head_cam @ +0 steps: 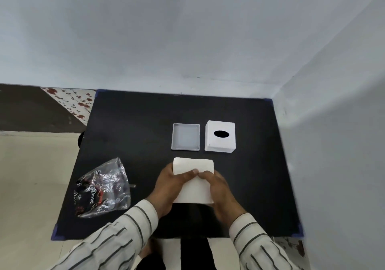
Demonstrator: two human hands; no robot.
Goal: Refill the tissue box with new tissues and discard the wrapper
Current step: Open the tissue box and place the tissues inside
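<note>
A white stack of tissues (193, 165) lies on the black table (135, 123) near its front middle. My left hand (170, 188) grips the stack's left side with the thumb across its top. My right hand (220, 188) grips its right side. Behind the stack the shallow grey box base (185, 137) stands with nothing in it. To its right the white box cover (220, 136) sits with its dark oval slot facing up. The crumpled clear plastic wrapper (104, 188), printed in red and black, rests at the table's front left.
The table stands in a corner, with grey walls at the back and right. To the left there is beige floor and a floral-patterned panel (70, 102). Blue protectors cap the table corners (57, 233).
</note>
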